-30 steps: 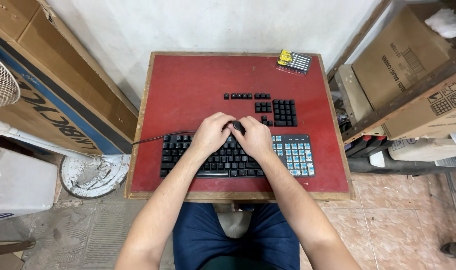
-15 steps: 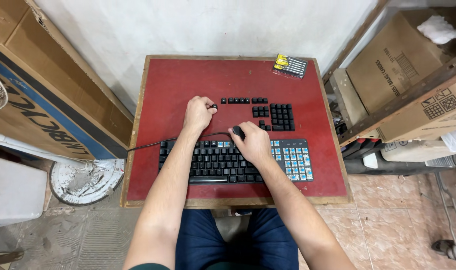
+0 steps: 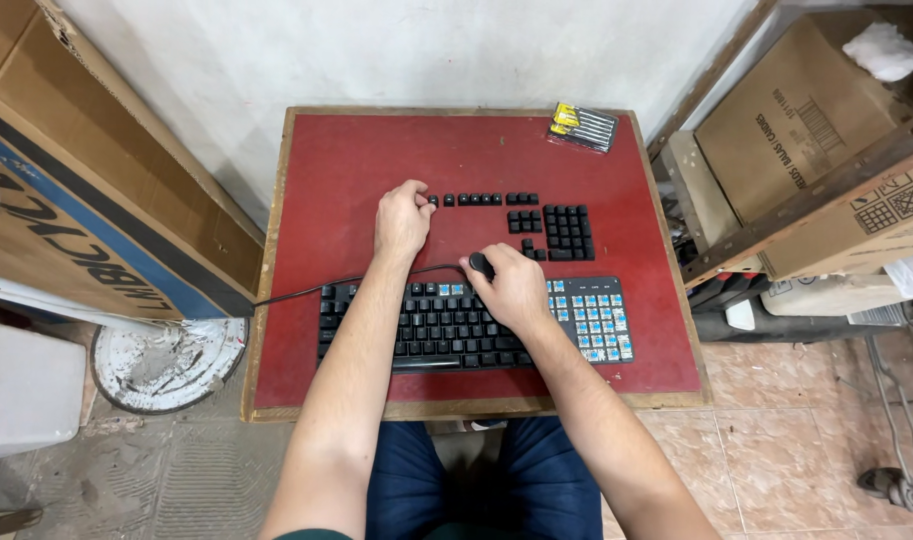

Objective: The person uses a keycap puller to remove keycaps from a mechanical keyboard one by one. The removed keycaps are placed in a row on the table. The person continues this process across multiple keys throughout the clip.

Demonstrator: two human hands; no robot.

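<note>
A black keyboard (image 3: 446, 325) lies along the near edge of the red table (image 3: 326, 160); its right part has bare blue switches (image 3: 591, 318) with the caps off. Loose black keycaps (image 3: 566, 232) sit in rows and blocks beyond it. My left hand (image 3: 401, 218) rests at the left end of the top keycap row, fingers pinched on a small black keycap. My right hand (image 3: 511, 287) lies over the keyboard's upper middle, closed on a small black round tool (image 3: 479, 263).
A pack of small screwdrivers (image 3: 582, 126) lies at the table's far right corner. The keyboard's black cable (image 3: 306, 290) runs off the left edge. Cardboard boxes (image 3: 76, 170) lean on the left, more boxes (image 3: 806, 130) stand on the right. A white round base (image 3: 166, 362) sits on the floor.
My left hand left the keyboard and moved up to the left end of the loose keycap row. My right hand stayed on the keyboard's upper middle.
</note>
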